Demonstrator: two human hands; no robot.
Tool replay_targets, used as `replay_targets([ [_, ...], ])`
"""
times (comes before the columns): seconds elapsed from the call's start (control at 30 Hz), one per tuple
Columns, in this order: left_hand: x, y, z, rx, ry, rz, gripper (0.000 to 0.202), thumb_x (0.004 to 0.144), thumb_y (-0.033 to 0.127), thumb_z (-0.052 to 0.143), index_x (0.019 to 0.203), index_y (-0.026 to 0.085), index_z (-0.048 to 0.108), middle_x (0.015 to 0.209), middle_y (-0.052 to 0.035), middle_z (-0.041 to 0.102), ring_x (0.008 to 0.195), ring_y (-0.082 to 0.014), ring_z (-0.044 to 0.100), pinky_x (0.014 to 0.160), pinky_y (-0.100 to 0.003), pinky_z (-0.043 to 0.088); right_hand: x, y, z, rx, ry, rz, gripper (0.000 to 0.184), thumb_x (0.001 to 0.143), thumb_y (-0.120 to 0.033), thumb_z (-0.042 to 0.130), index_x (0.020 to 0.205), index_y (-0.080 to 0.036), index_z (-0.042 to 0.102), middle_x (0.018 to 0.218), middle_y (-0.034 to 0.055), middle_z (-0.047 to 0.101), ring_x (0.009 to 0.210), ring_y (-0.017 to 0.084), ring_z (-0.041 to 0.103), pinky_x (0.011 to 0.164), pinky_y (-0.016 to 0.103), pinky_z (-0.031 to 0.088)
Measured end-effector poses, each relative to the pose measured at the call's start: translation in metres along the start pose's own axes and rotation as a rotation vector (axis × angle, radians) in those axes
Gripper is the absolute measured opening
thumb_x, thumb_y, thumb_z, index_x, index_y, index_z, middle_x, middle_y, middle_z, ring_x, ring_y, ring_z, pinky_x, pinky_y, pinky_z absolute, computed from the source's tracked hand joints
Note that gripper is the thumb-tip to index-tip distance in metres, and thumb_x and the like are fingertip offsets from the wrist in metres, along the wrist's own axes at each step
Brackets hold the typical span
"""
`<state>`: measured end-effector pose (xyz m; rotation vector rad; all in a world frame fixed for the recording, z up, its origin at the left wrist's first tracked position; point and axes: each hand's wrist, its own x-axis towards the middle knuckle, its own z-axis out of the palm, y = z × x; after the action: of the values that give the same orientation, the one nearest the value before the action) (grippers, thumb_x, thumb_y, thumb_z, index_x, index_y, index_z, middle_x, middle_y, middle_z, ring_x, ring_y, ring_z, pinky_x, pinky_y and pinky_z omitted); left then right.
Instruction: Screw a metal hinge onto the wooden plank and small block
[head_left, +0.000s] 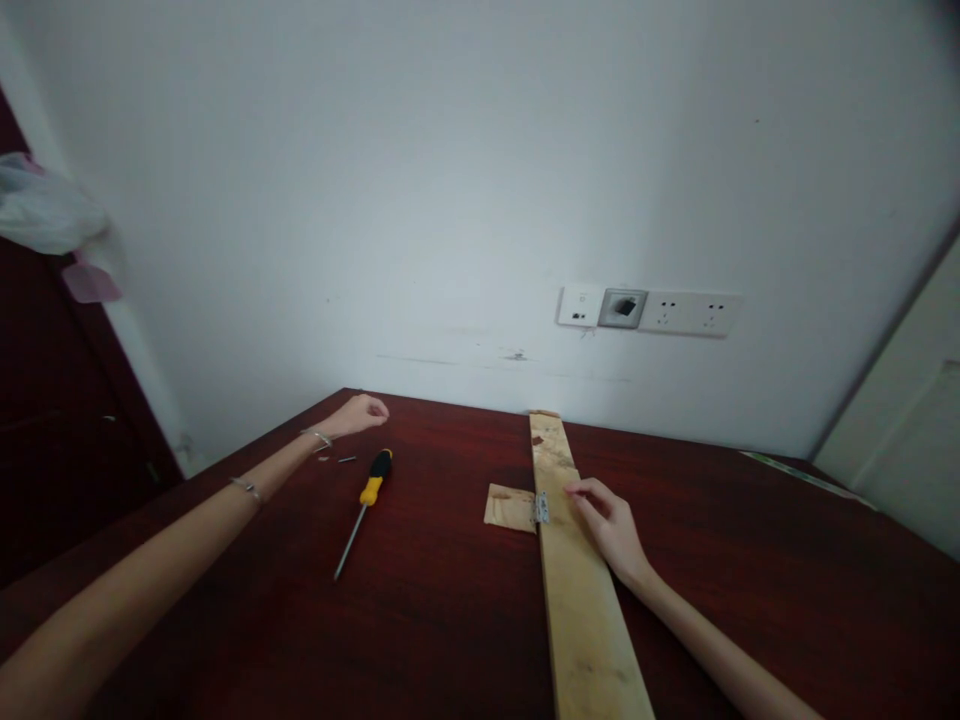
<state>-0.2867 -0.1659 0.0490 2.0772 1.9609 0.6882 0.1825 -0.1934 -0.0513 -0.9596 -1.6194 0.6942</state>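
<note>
My left hand (358,414) hovers over the far left of the table, fingers curled together; whatever they may hold is too small to make out. Below it lies a screwdriver (371,490) with a black and yellow handle, its metal shaft pointing toward me. My right hand (613,530) rests at the right edge of a long wooden plank (585,600), thumb and fingertips closed together over the wood. Anything pinched there cannot be seen. A metal hinge (542,507) sits on the plank's left edge, joining a small wooden block (510,507) to it.
A small metal pin or screw (346,459) lies left of the screwdriver. The dark red table (450,620) meets a white wall (420,200) with sockets (686,312). At the back right lies a flat green-and-white strip (806,478). A plastic bag (49,205) hangs at left.
</note>
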Motion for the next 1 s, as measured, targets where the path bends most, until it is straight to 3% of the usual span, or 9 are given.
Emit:
replay_targets([
  [0.13,-0.015,-0.045,-0.012,0.161,-0.173,-0.113,0.025,0.057,0.030,0.056,0.073,0.014,0.067,0.075,-0.0047,0.069,0.074,-0.0190,0.062,0.069,-0.026,0.044,0.000,-0.001,0.001,-0.021,-0.023,0.003,0.019,0.075,-0.034,0.056,0.076,-0.018,0.067,0.079,0.0058,0.067,0.078,0.023,0.060,0.070,0.032,0.043],
  [0.3,-0.029,-0.061,-0.007,0.222,-0.357,-0.145,0.026,0.053,0.029,0.055,0.072,0.015,0.064,0.074,-0.0045,0.067,0.071,-0.0193,0.061,0.064,-0.025,0.043,0.000,-0.004,0.002,-0.024,-0.030,0.013,0.019,0.075,-0.034,0.056,0.074,-0.019,0.067,0.079,0.0061,0.067,0.077,0.023,0.059,0.068,0.031,0.043],
  [0.83,-0.026,-0.070,0.003,0.309,-0.302,-0.104,0.017,0.054,0.026,0.052,0.064,0.016,0.062,0.072,-0.0059,0.066,0.067,-0.0203,0.059,0.059,-0.026,0.039,-0.001,-0.010,0.002,-0.035,-0.032,-0.024,0.016,0.076,-0.029,0.056,0.072,-0.019,0.067,0.074,0.0040,0.066,0.072,0.021,0.059,0.067,0.030,0.044],
  [1.0,-0.018,-0.043,0.000,0.282,-0.173,-0.036,0.017,0.058,0.030,0.052,0.065,0.016,0.062,0.071,-0.0042,0.064,0.068,-0.0189,0.058,0.063,-0.026,0.041,0.000,-0.009,0.002,-0.035,-0.026,-0.023,0.015,0.076,-0.028,0.056,0.073,-0.018,0.068,0.074,0.0039,0.067,0.070,0.020,0.058,0.066,0.030,0.045],
])
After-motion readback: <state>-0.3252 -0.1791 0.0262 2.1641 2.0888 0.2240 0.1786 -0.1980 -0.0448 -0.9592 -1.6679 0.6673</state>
